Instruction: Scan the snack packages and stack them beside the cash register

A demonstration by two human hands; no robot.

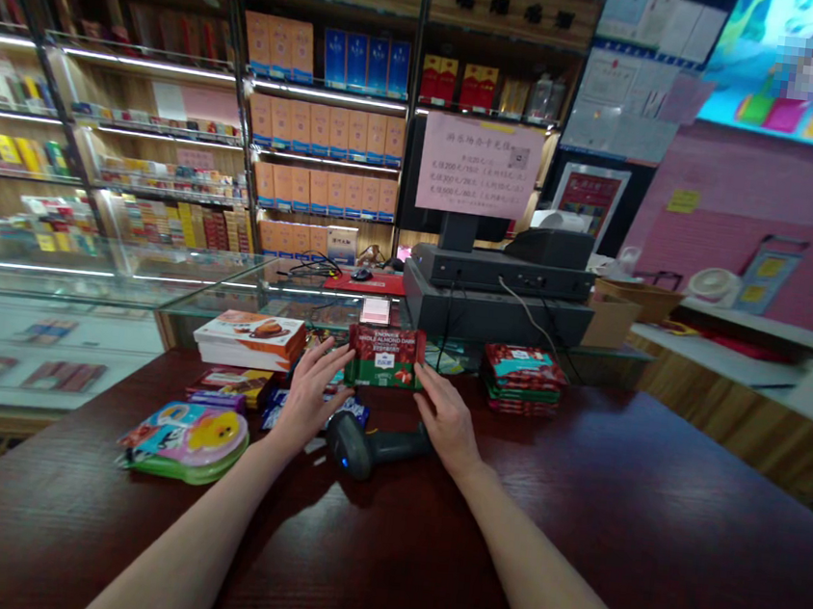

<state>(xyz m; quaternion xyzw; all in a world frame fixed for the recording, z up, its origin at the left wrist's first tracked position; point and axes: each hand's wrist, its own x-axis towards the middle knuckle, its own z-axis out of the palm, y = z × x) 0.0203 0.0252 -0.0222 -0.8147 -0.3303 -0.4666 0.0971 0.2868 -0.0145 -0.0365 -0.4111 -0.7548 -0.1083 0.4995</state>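
A red and green packet of almond dark chocolate [384,358] is held upright between my two hands, its printed front towards me. The fingers of my left hand [314,392] lie along its left edge, with the thumb lower down. At the right edge, my right hand [447,417] grips it between thumb and fingers. Below the packet a dark handheld barcode scanner [355,446] lies on the counter, a small blue light showing on it. Just behind my left wrist are some blue packets [280,409], partly hidden.
Left on the dark wooden counter [378,573] are a white and orange box [250,338], a yellow and purple pack [227,387] and a colourful toy pack [189,439]. A stack of similar chocolate packets [522,380] sits right. Behind stand a cash register [498,295] and a glass case [212,284].
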